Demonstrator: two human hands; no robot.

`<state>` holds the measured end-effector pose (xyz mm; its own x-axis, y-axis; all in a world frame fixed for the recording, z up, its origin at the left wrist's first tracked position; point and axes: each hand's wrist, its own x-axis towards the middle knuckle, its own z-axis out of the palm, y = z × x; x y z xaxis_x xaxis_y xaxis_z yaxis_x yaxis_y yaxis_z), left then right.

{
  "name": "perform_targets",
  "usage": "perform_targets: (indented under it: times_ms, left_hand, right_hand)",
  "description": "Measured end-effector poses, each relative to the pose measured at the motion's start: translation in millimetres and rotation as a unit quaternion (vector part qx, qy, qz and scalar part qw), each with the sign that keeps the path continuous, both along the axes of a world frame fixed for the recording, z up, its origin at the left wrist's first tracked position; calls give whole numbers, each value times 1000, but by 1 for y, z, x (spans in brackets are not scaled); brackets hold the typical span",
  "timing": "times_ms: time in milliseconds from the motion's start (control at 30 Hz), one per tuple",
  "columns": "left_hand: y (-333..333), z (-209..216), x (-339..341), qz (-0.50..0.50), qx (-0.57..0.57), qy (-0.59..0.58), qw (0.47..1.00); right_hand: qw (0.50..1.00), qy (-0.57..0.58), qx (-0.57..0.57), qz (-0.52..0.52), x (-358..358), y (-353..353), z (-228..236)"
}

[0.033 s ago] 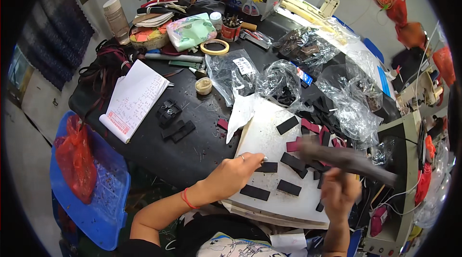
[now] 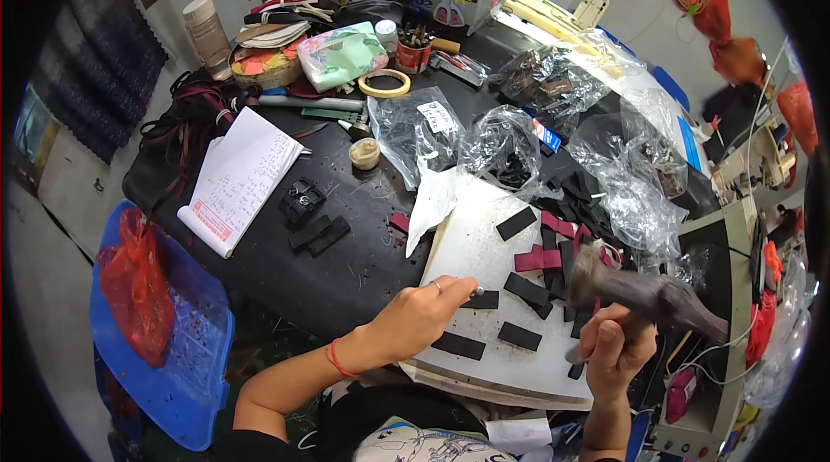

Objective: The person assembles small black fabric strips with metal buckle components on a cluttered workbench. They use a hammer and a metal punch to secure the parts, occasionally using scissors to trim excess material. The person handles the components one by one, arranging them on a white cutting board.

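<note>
My right hand (image 2: 616,343) is wrapped round the handle of a hammer (image 2: 653,291), lifted above the right side of the white board (image 2: 467,242). My left hand (image 2: 422,317) is closed in a pinch, with the small metal tip of a punch-like tool (image 2: 477,291) showing at its fingertips. Beneath that tip lies a black strap piece (image 2: 486,299), partly covered by the hand. More short black pieces, such as one strap piece (image 2: 520,337) and another strap piece (image 2: 516,223), are spread on the board. Maroon strap pieces (image 2: 538,260) lie beside them.
Left of the board are an open notepad (image 2: 242,177), black strap loops (image 2: 303,202) and a small round tub (image 2: 365,153). Clear plastic bags (image 2: 627,194) crowd the far right. A blue chair (image 2: 203,324) with a red bag (image 2: 138,289) stands at the left.
The hammer and my right hand have shifted slightly right, and the hammer is less blurred. My left hand keeps almost the same place.
</note>
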<state>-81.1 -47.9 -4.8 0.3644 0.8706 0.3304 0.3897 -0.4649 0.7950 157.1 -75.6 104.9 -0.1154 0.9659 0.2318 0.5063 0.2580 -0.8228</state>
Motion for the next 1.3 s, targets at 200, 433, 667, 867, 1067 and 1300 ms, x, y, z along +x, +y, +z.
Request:
perform_targets:
  times_ms: [200, 433, 667, 867, 1067, 1300]
  left_hand:
    - [1, 0, 8, 34, 70, -25, 997]
    - [10, 3, -1, 2, -218, -190, 957]
    - [4, 6, -2, -9, -155, -106, 982]
    - [2, 8, -1, -20, -101, -52, 993]
    - [-13, 13, 6, -20, 42, 22, 999]
    - [-1, 12, 19, 79, -25, 3, 997]
  right_hand:
    - [949, -302, 43, 73, -1, 23, -15]
    - [926, -364, -16, 97, -1, 2, -40]
    - [931, -351, -18, 94, 0, -1, -45]
    - [946, -313, 18, 87, 8, 0, -40]
    - [998, 52, 45, -15, 6, -17, 16]
    - [962, -243, 121, -15, 21, -13, -8]
